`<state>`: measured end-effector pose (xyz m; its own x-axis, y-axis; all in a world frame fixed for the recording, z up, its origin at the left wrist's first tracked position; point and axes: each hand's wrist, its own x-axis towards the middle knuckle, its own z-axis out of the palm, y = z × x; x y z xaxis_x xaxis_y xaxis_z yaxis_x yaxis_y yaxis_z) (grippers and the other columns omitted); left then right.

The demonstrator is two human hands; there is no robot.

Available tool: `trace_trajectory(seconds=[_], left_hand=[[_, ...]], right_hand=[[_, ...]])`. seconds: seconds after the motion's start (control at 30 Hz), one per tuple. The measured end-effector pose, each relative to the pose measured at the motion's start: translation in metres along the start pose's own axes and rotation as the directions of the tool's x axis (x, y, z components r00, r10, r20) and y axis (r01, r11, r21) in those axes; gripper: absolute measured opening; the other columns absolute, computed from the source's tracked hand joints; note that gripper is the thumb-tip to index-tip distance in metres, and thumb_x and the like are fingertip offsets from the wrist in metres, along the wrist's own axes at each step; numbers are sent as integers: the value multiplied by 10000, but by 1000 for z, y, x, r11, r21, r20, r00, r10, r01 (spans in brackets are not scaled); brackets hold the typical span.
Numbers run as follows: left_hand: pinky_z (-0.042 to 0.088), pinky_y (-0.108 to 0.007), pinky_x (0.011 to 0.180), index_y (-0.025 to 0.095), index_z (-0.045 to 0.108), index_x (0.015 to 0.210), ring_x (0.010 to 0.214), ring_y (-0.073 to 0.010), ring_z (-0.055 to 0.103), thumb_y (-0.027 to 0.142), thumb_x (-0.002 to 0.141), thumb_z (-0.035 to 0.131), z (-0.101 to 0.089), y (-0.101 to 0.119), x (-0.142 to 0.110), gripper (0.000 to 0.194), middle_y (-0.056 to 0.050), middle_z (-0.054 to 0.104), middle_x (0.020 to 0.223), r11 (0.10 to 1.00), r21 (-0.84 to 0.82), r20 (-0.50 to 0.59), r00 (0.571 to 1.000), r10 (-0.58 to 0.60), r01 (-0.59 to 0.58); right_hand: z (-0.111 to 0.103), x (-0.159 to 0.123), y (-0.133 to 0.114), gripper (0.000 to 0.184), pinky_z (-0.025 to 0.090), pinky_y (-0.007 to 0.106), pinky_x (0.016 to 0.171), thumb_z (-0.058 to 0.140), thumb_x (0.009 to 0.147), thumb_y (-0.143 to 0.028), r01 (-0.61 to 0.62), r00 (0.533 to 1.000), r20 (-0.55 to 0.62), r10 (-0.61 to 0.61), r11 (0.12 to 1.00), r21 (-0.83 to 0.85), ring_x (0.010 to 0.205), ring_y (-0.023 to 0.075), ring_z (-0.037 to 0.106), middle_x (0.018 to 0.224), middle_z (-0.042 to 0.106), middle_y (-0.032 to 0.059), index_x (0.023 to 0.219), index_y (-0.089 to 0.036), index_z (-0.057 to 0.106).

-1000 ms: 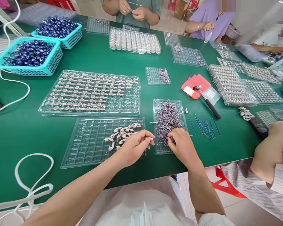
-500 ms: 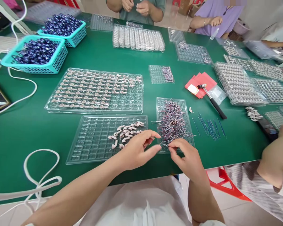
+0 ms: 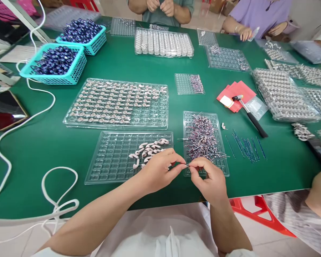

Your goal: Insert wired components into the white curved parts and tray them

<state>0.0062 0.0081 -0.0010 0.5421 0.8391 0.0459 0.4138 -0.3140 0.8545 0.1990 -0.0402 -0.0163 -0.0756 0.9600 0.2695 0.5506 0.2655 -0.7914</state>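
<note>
My left hand (image 3: 164,167) and my right hand (image 3: 208,176) meet at the fingertips, both pinched on one small wired part (image 3: 187,165), too tiny to make out fully. Just beyond them, a clear tray (image 3: 222,142) bears a heap of thin wired parts (image 3: 202,137) in purple, white and dark tones. Left of my hands lies another clear compartment tray (image 3: 109,157), with whitish curved pieces (image 3: 151,148) piled at its right side. My left hand covers some of those pieces.
A larger tray of pale pieces (image 3: 112,103) lies farther back. Turquoise baskets (image 3: 81,66) hold shiny dark-blue items. Right of the heap are blue thin strips (image 3: 247,146), a black-handled hammer (image 3: 253,119) and red packets (image 3: 238,92). White cable (image 3: 9,164) loops at left. Co-workers sit opposite and at right.
My left hand's fingers, apart before, have closed on the small part at my right fingertips. The whole view has shifted, so the table's things appear farther right. A co-worker opposite now grips a small bottle.
</note>
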Motion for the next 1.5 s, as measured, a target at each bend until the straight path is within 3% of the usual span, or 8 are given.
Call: trace_trajectory(seconds=[0.17,0.37,0.5,0.7,0.97,1.17,1.5], left_hand=[[413,-273,643,197,715,851,698,-151,543,258,922,595,-3,1,3,152,-7,566,718,993,-77,31,996,-86,88],[382,-253,581,188,692,790,642,-131,510,278,900,602,-3,0,5,169,1,561,704,959,-209,44,982,-185,190],[393,-252,601,179,689,794,651,-128,515,281,908,582,-5,-1,5,187,-1,578,720,947,-243,98,977,-190,209],[381,-256,609,172,682,781,660,-128,495,293,908,567,-7,1,5,210,2,555,715,932,-294,126,975,-181,211],[255,-251,520,154,621,748,565,-102,344,366,852,600,-3,4,6,237,35,445,632,731,-547,304,910,-280,408],[268,-251,556,139,598,738,600,-103,366,359,837,620,-3,4,7,242,30,463,659,695,-590,325,909,-261,410],[277,-256,587,140,601,745,620,-104,371,339,835,644,-3,2,6,223,18,506,690,620,-671,354,910,-215,408]], right_hand=[[4,-2,4,136,530,294,662,574,893,-134,46,998,-44,-44,998,50,736,151,647,839,689,10,934,-247,637],[7,0,9,313,538,380,762,645,857,-107,303,948,-40,-315,936,-181,862,200,676,956,712,54,1121,-272,612],[11,0,11,333,528,368,742,634,853,-61,340,929,-74,-363,915,-217,839,190,676,921,719,54,1122,-255,608],[14,-3,13,285,532,377,740,606,868,-72,310,943,-82,-322,942,-131,823,191,662,902,702,50,1093,-248,602],[12,-4,9,208,514,330,721,575,882,-57,195,980,-66,-189,976,99,798,164,621,867,665,32,996,-226,612],[11,-8,9,189,492,313,719,579,889,-66,89,996,-19,-88,963,253,777,152,607,844,652,13,965,-234,624],[10,-10,9,221,479,325,735,569,892,-46,70,998,-33,-62,922,380,791,157,595,846,641,16,978,-236,640]])
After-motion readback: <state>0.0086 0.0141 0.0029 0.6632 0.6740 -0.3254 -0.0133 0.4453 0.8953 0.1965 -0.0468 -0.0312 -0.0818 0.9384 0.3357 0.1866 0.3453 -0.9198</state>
